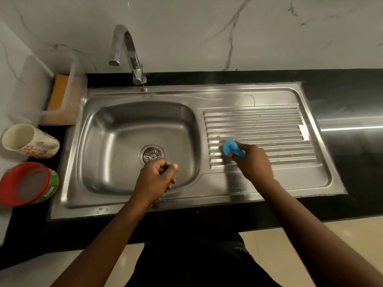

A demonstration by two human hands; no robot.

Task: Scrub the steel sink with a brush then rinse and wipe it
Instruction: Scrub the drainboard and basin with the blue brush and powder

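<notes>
A pale marble-veined wall (186, 27) rose behind a black counter (342, 96). Set into the counter was the steel sink (248, 94), with its basin (116, 129) on the left and a ribbed drainboard (269, 121) on the right. Water droplets dotted the sink's front rim. A person's two bare forearms reached in from the lower edge.

A curved chrome faucet (126, 50) stood behind the basin, with its spout turned toward the left. At the sink's back left corner sat a clear plastic holder (62, 114) with an orange sponge (59, 90) in it. Nearer along the left side, a jar with a red lid (24, 183) lay tilted toward the camera. A cream cup with red flower print (27, 141) lay on its side between the jar and the holder.

The left hand (155, 181) hovered over the front of the basin. Its fingers were curled into a fist, with the thumb across them and nothing visible inside. The right hand (252, 162) was over the drainboard's left ribs, and its fingers were wrapped around a blue brush (232, 148). The brush head pressed down on the ribs near the basin's edge, and the steel around it looked wet and streaked. The round drain strainer (152, 154) sat in the basin floor, just beyond the left knuckles.
</notes>
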